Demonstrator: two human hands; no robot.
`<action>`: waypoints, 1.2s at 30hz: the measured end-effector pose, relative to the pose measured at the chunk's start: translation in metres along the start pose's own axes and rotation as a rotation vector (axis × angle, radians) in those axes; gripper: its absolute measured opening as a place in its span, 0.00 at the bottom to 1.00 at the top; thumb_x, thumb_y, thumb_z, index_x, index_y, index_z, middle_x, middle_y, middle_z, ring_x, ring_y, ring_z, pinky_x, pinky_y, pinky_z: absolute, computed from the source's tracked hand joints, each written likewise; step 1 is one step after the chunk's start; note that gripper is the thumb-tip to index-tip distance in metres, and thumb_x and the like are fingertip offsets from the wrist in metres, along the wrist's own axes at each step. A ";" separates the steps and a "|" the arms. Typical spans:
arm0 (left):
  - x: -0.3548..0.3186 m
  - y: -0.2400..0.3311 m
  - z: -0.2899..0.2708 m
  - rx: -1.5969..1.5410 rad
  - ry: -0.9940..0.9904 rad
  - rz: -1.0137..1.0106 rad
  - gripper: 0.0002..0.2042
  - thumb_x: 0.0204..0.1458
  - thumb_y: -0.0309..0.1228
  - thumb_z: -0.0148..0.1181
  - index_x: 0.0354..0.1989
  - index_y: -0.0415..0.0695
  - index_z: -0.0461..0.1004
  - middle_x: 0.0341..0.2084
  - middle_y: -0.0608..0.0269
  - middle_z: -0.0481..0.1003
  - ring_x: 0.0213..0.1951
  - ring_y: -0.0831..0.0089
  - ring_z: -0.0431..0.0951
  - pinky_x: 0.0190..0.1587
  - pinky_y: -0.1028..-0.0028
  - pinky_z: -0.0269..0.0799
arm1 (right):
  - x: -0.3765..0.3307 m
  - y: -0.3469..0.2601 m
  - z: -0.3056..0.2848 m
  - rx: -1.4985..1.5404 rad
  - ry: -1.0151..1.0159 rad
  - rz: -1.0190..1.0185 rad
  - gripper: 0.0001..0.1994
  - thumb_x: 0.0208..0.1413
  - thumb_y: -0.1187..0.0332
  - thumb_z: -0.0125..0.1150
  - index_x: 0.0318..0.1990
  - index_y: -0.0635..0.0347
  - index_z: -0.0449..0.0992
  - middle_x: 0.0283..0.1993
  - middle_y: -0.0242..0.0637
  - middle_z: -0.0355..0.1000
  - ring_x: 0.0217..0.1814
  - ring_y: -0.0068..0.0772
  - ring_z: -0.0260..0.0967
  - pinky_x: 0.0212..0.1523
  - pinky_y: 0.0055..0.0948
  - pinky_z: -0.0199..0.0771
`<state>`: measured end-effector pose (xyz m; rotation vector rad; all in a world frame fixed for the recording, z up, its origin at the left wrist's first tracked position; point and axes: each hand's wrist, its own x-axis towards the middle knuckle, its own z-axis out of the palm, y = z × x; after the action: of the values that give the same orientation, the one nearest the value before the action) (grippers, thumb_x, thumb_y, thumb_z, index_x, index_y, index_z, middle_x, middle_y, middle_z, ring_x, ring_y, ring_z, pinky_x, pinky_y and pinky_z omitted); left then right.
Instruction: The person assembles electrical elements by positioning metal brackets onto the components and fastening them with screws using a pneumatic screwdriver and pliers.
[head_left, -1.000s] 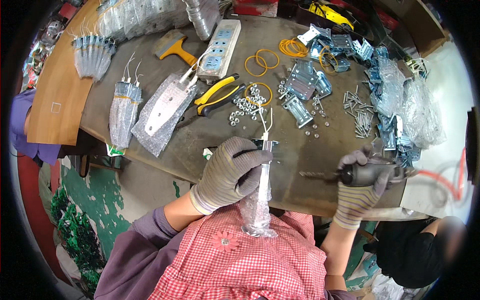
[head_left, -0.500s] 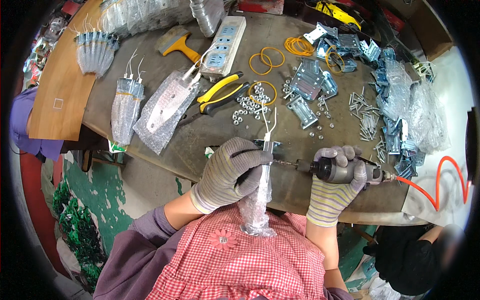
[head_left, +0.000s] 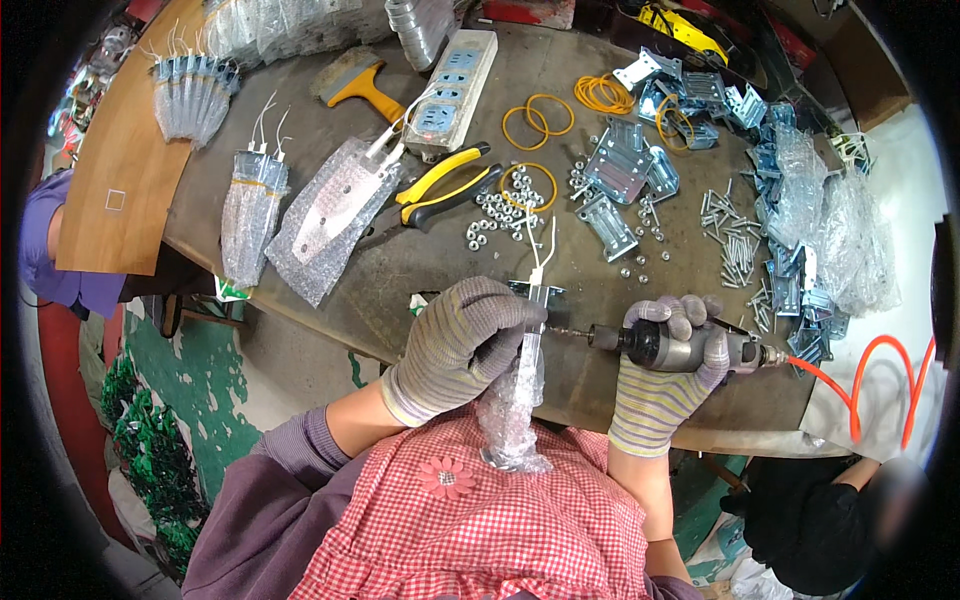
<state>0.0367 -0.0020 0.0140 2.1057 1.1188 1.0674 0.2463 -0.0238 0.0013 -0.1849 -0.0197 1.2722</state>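
Note:
My left hand (head_left: pixel 455 345), in a striped knit glove, grips a narrow bubble-wrapped part (head_left: pixel 512 420) that stands up against my apron. Two white wires (head_left: pixel 543 245) come out of its top, beside a small metal bracket (head_left: pixel 552 291). In my gloved right hand (head_left: pixel 655 400) is a dark air screwdriver (head_left: pixel 655 345) held level, fingers wrapped round its body. Its bit (head_left: pixel 568 331) points left and reaches the part just by my left fingertips. Whether the tip sits on a screw there is hidden.
Around lie loose nuts (head_left: pixel 505 210), screws (head_left: pixel 738 250), metal brackets (head_left: pixel 615 165), yellow bands (head_left: pixel 537 120), pliers (head_left: pixel 440 185), a power strip (head_left: pixel 455 90), a scraper (head_left: pixel 365 88) and wrapped parts (head_left: pixel 335 215). An orange hose (head_left: pixel 850 395) runs right from the tool. Another person (head_left: pixel 810 520) is at lower right.
The air screwdriver and my right hand have shifted very slightly left. The orange hose's coils have swung and hang lower. My left hand keeps its hold on the wrapped part.

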 end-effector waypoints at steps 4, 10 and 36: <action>0.006 0.005 -0.007 -0.108 0.048 -0.171 0.08 0.51 0.23 0.60 0.41 0.43 0.76 0.30 0.58 0.77 0.32 0.61 0.78 0.37 0.69 0.74 | -0.001 0.003 0.003 -0.037 0.023 -0.001 0.14 0.52 0.71 0.62 0.46 0.53 0.69 0.37 0.29 0.64 0.36 0.26 0.62 0.52 0.38 0.65; 0.047 -0.018 -0.026 0.634 0.039 -0.041 0.09 0.47 0.27 0.61 0.37 0.43 0.78 0.29 0.59 0.75 0.35 0.63 0.76 0.38 0.66 0.71 | 0.001 0.000 -0.001 -0.040 0.015 0.010 0.13 0.53 0.71 0.62 0.46 0.53 0.69 0.37 0.29 0.64 0.37 0.26 0.63 0.52 0.37 0.65; -0.002 0.006 -0.025 -0.159 0.003 -0.363 0.07 0.42 0.27 0.68 0.31 0.43 0.81 0.24 0.63 0.77 0.28 0.70 0.75 0.34 0.73 0.70 | 0.002 0.002 0.000 -0.099 0.020 -0.002 0.13 0.54 0.69 0.62 0.46 0.53 0.69 0.37 0.29 0.65 0.37 0.26 0.63 0.51 0.35 0.65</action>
<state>0.0178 -0.0046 0.0311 1.6967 1.3091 0.9500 0.2448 -0.0212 0.0008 -0.2829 -0.0663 1.2680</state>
